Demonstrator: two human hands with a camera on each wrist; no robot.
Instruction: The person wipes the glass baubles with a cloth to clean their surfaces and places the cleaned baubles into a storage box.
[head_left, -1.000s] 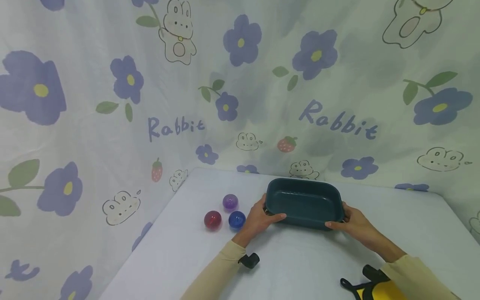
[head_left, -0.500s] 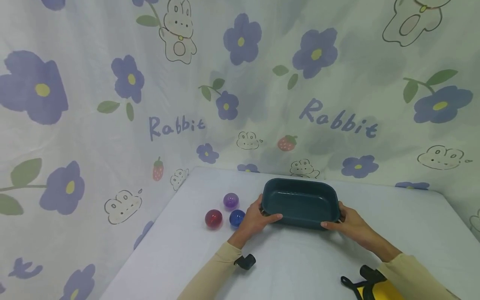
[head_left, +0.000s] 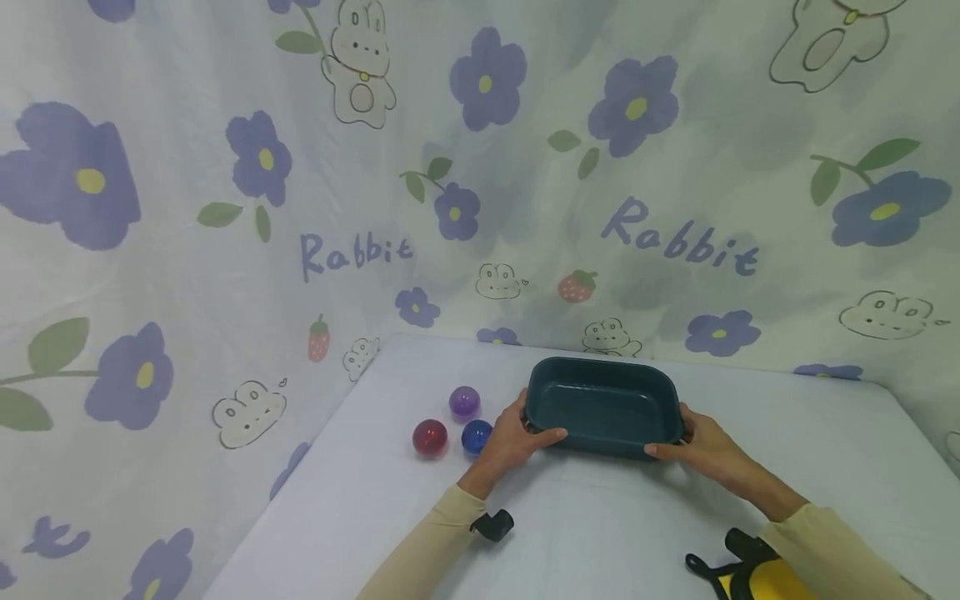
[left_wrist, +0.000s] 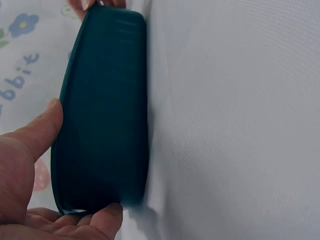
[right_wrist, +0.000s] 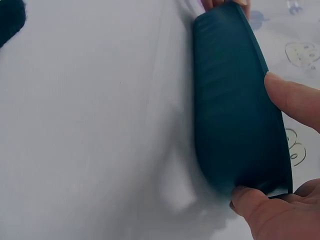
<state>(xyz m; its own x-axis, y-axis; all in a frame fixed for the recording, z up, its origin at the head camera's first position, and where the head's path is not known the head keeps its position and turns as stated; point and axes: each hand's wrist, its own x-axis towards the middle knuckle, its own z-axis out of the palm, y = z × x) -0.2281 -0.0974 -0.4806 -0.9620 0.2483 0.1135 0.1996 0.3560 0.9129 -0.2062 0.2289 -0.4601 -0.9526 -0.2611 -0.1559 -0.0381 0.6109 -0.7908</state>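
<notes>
A dark teal rectangular baking dish [head_left: 603, 408] is held level by both hands, its bare inner bottom showing in the head view. My left hand [head_left: 512, 437] grips its left end, thumb along the near rim and fingers at the end handle. At the other end, my right hand [head_left: 712, 450] holds on the same way. Both wrist views show the dish's outer side [left_wrist: 105, 110] close over the white cloth, with fingers [right_wrist: 247, 200] hooked under the end. Left of the dish lie a purple ball [head_left: 465, 403], a red ball [head_left: 430, 438] and a blue ball [head_left: 476, 437], partly hidden by my left hand.
White cloth [head_left: 585, 533] covers the table. Near the front edge, a yellow and black item with a loop [head_left: 761, 579] lies partly under the right sleeve. A curtain [head_left: 525, 167] printed with flowers and rabbits hangs behind and to the left.
Both hands have shifted the baking dish slightly left, nearer the balls, over the first half second. Since then hands and dish stay nearly still; the balls have not moved.
</notes>
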